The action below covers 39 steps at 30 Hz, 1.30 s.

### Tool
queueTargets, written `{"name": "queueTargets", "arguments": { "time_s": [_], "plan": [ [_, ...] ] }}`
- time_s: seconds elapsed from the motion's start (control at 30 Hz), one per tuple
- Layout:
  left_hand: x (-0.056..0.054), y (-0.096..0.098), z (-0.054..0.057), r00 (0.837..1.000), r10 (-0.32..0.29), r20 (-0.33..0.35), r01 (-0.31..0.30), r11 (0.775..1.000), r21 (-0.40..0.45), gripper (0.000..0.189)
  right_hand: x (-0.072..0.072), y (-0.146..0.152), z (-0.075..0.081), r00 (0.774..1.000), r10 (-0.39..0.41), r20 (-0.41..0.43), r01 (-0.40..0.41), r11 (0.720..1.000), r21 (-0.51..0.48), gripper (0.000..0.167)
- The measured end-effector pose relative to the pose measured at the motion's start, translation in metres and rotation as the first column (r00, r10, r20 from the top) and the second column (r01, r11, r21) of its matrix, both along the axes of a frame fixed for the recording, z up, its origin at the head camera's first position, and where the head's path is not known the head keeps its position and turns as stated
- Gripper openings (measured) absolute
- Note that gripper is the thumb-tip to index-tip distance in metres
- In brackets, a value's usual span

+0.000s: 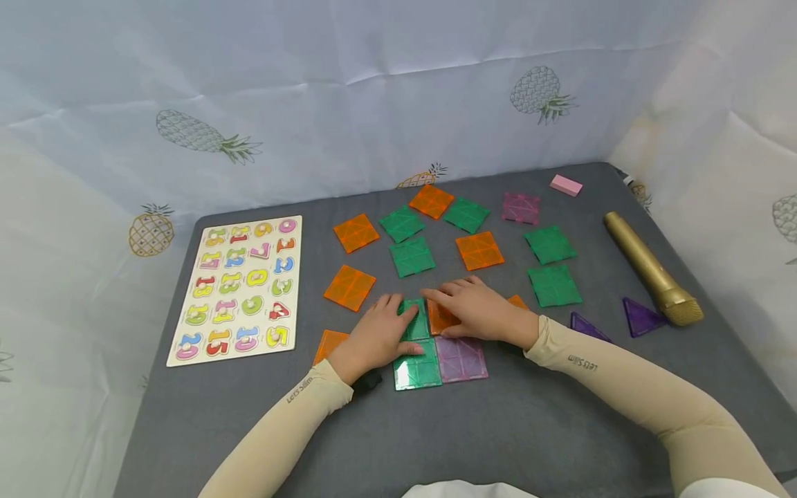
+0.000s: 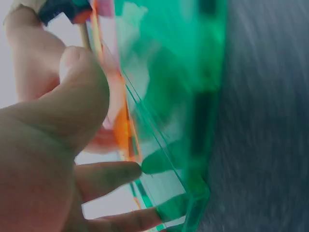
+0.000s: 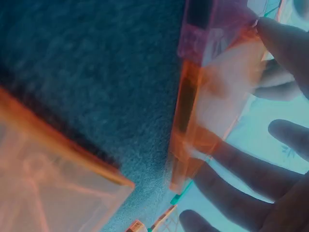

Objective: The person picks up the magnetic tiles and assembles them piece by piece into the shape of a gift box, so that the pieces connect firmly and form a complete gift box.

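Observation:
Two green square tiles, a nearer one (image 1: 417, 373) and a farther one (image 1: 420, 324), lie edge to edge with a light purple tile (image 1: 463, 361) and an orange tile (image 1: 438, 319) in a two-by-two block. My left hand (image 1: 376, 337) rests at the block's left side, fingers on the farther green tile and thumb over the nearer one. Over the orange tile, which it partly hides, lies my right hand (image 1: 482, 311). Its fingers reach the far edge, and its thumb is near the join with the purple tile. In the right wrist view the fingers (image 3: 241, 193) touch the orange tile.
Loose orange (image 1: 356, 233), green (image 1: 413, 256) and pink-purple (image 1: 521, 208) tiles lie beyond the hands. A number puzzle board (image 1: 233, 287) is at left. A gold microphone (image 1: 650, 266), purple triangles (image 1: 641, 318) and a pink block (image 1: 566, 185) are at right.

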<state>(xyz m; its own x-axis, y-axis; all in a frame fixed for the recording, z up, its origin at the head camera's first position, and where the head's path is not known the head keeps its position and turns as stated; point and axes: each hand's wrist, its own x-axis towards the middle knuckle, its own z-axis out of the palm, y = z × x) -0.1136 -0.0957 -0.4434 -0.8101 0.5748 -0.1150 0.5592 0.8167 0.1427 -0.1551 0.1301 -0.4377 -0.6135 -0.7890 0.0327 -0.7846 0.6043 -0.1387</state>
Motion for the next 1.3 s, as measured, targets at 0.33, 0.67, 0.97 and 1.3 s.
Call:
{"name": "queueTargets", "arguments": {
  "time_s": [0.33,0.67,0.97,1.3],
  "plan": [
    [0.016,0.009,-0.001,0.993,0.049,0.111,-0.044,0.998,-0.041,0.095,0.006,0.002,-0.004,0.997,0.007,0.073,-0.010,0.999,0.046,0.062],
    [0.014,0.009,-0.001,0.986,0.077,0.148,-0.077,0.997,-0.011,0.092,0.016,0.007,-0.005,0.984,0.008,0.179,-0.029,0.993,0.113,0.083],
    [0.025,-0.026,0.009,0.974,0.208,0.092,-0.214,0.975,0.057,0.081,0.012,0.044,-0.001,0.987,-0.055,0.152,0.051,0.998,0.028,0.072],
    [0.055,-0.085,0.025,0.950,0.257,0.176,-0.264,0.964,0.017,0.087,0.027,0.107,0.012,0.942,-0.194,0.274,0.166,0.978,0.123,0.084]
  ]
}}
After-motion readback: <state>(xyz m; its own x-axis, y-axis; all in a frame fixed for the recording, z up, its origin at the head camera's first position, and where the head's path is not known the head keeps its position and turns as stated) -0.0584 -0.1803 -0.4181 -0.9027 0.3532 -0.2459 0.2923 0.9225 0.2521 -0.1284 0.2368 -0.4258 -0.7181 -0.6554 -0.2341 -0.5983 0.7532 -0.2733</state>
